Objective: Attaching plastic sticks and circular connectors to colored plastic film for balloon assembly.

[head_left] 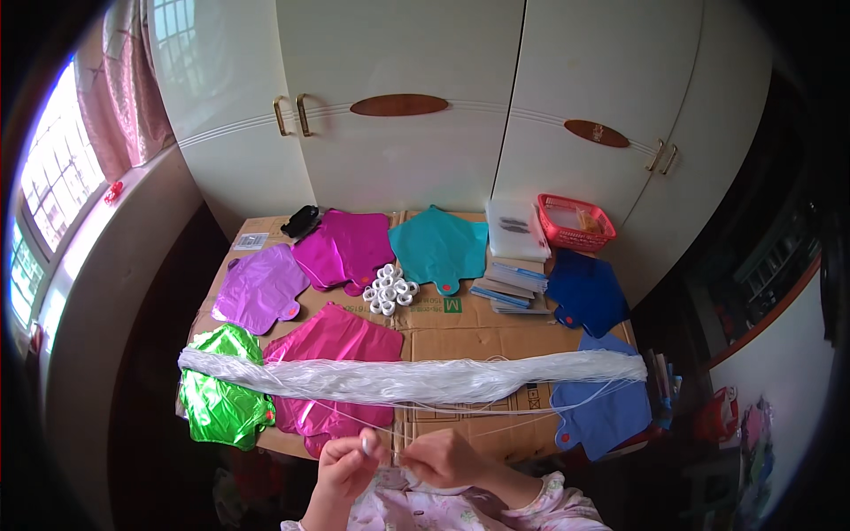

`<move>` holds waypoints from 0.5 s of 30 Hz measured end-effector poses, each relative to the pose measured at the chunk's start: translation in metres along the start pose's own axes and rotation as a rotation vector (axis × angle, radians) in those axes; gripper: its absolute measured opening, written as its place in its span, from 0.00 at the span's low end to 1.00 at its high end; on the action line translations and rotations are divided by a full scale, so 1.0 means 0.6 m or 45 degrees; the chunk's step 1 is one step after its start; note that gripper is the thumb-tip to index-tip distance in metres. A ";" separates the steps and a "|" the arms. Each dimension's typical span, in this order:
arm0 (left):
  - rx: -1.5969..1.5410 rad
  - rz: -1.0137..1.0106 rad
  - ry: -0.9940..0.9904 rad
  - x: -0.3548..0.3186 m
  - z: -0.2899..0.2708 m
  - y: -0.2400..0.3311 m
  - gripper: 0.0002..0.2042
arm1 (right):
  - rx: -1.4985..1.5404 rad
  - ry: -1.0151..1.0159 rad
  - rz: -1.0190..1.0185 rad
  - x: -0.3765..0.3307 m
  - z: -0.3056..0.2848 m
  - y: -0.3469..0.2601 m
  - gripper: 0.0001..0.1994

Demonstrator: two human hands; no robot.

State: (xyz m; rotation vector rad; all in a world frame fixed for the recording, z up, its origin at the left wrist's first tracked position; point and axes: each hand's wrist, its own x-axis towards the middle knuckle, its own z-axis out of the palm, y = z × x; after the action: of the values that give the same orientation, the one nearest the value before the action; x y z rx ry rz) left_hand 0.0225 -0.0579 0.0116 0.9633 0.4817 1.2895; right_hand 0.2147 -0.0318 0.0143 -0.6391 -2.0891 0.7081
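A long bundle of white thread [425, 380] lies across the cardboard-topped table in front of me. Single strands sag from it toward my hands at the near edge. My left hand [347, 467] is closed in a pinch on a small white piece [367, 446], which looks like one of the white rings [390, 288] piled at mid-table. Close beside it, my right hand [443, 458] has its fingers curled in a pinch where a thin white strand runs between the hands. The fingertips are partly hidden, and the strand's exact path cannot be made out.
Foil balloons lie around the bundle: green [217, 416], magenta [332, 345], purple [258, 288], teal [438, 248], dark blue [586, 292] and light blue [602, 420]. Stacked packets [512, 288], a clear bag [516, 232], a red basket [575, 232] and a black item [301, 221] stand farther back.
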 end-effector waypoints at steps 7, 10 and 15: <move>0.753 0.021 -0.264 0.005 -0.005 0.018 0.05 | -0.026 0.026 -0.022 0.011 -0.023 0.014 0.01; -0.464 0.054 -0.035 0.002 -0.010 0.006 0.11 | 0.043 0.085 -0.025 0.006 -0.001 0.037 0.00; 1.322 0.264 0.170 0.016 -0.009 -0.001 0.14 | -0.035 0.033 -0.092 0.015 -0.003 -0.012 0.01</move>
State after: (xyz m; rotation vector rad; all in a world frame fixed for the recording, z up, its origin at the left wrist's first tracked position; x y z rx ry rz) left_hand 0.0210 -0.0470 0.0101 1.8180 1.2432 1.2769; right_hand 0.2100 -0.0305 0.0247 -0.5821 -2.0905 0.6283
